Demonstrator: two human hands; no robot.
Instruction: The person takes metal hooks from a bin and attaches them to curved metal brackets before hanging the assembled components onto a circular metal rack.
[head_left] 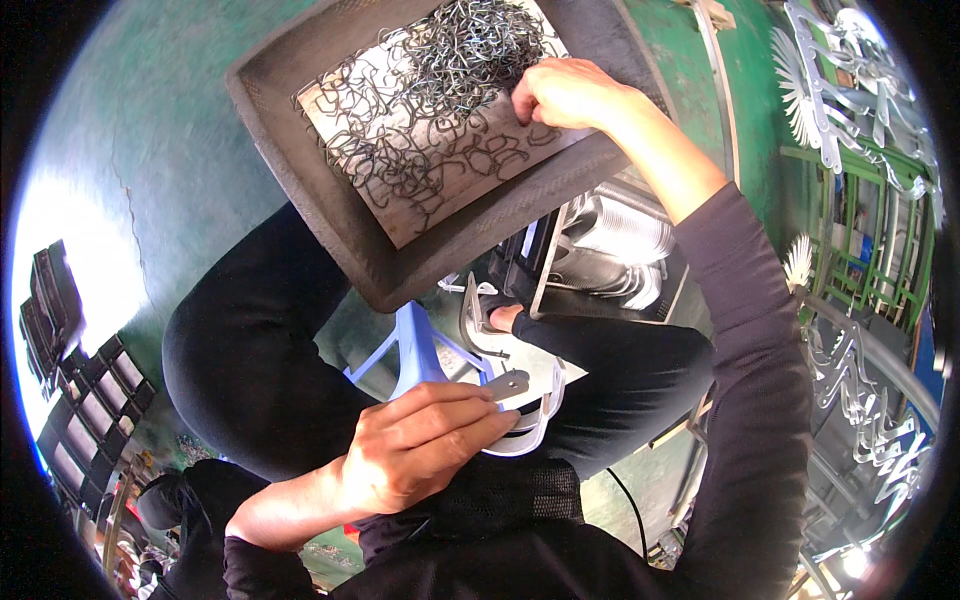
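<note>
Left grip (415, 450) pinches metal piece (514, 384); right grip (568, 95) curled at wire hooks (465, 60) in grey tray (345, 245), cannot tell if holding any.

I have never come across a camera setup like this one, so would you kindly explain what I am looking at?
Gladly. There is no machine here, only two bare hands at work. The single picture comes from a wide fisheye camera worn on the head and looking down, so straight edges bend near the rim. The right hand reaches into a dark grey rectangular tray, where bent dark metal wire hooks lie heaped and scattered on a pale flat sheet; whether it grips any is hidden. The left hand holds a flat grey metal piece with a rounded end. Below the tray in the picture, curved silvery metal parts are stacked.
</note>
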